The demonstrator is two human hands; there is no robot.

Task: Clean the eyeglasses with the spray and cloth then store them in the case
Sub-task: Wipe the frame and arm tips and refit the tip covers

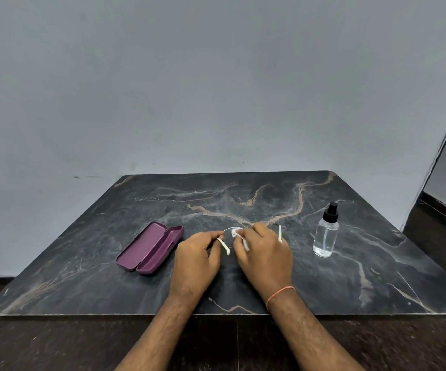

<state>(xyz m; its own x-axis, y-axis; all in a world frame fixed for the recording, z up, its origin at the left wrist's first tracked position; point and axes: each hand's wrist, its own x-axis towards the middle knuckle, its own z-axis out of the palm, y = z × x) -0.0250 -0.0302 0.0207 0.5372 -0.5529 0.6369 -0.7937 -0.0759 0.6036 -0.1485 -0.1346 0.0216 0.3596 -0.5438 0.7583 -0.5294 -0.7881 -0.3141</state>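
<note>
Purple case (149, 247) lay open, empty, left | left hand (196, 259) pinched glasses (228, 235) mid-table | right hand (264, 257) pressed cloth (236, 232) on lens | spray bottle (326, 234) right | wiping apparently underway; storing remained.

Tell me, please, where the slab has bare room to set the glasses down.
Free: the far half of the marble slab behind the open purple case, the near left corner, and everything right of the spray bottle. Crowded: the middle, where left hand and right hand work the eyeglasses.
</note>
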